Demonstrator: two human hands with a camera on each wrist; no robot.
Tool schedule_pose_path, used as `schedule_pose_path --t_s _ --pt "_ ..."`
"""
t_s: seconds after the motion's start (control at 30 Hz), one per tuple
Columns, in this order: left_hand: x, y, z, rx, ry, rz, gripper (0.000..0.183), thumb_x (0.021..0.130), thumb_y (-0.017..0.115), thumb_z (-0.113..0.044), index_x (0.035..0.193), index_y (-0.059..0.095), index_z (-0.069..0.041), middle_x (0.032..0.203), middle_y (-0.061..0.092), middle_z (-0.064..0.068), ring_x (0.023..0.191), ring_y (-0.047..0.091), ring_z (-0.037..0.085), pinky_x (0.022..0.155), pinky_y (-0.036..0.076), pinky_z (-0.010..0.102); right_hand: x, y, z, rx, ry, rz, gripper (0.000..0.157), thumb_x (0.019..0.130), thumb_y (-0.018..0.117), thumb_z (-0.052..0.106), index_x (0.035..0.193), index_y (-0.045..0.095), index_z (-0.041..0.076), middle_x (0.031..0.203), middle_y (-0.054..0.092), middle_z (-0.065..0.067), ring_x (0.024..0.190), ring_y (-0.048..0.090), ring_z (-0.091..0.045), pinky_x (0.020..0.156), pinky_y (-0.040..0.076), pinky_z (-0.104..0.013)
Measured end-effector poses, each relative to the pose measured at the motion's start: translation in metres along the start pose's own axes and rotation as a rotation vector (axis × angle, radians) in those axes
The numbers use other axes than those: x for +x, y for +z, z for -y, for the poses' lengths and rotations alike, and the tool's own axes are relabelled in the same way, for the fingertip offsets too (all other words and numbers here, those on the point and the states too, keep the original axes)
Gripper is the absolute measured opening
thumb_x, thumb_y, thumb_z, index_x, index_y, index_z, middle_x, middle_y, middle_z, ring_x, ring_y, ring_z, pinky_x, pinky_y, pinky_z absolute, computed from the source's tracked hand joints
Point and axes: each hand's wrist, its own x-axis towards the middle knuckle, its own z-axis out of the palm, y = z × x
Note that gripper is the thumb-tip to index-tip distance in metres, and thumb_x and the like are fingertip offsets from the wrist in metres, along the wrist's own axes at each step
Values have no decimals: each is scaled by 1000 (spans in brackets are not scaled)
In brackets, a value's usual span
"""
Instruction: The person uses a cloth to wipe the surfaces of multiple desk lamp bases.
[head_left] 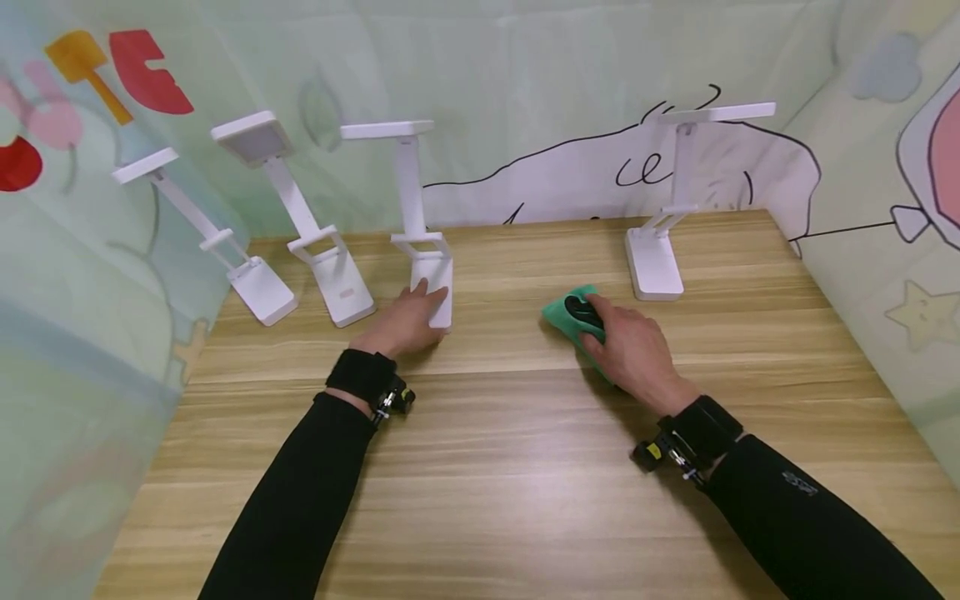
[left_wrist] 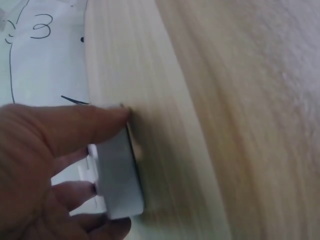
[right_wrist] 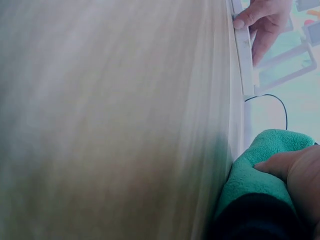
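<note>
My left hand (head_left: pixel 405 321) holds a white folding desk lamp (head_left: pixel 442 310) by its flat base, thumb on the near side and fingers on the other. In the left wrist view the thumb presses along the base edge. My right hand (head_left: pixel 633 346) grips a green cloth (head_left: pixel 558 315) on the tabletop. The cloth looks fluffy in the right wrist view, bunched under the thumb. A black, rounded piece (head_left: pixel 583 312) shows between cloth and fingers; I cannot tell what it is.
Two more white lamps, a far-left lamp (head_left: pixel 262 290) and its neighbour (head_left: pixel 343 287), stand left of my left hand. Another lamp (head_left: pixel 655 265) stands beyond my right hand, near the back edge. A printed fabric backdrop (head_left: pixel 510 100) closes off the wooden table (head_left: pixel 480 467).
</note>
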Motion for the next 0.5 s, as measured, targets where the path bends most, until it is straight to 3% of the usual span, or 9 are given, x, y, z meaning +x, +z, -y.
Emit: schedule_pose_path --t_s 0.2,0.5 --pt "-3 0 -6 31 41 25 73 90 65 -26 153 29 -19 159 14 21 141 18 45 112 29 53 -1 -1 -1 -7 -6 7 59 89 64 24 140 45 3 109 65 -27 93 61 -40 71 49 -57" --pt "-9 5 -20 17 30 46 74 86 71 -21 151 35 -22 160 18 17 143 15 40 109 33 53 -1 -1 -1 -11 -5 7 58 89 63 25 140 46 3 110 65 -27 94 61 -41 72 48 -58"
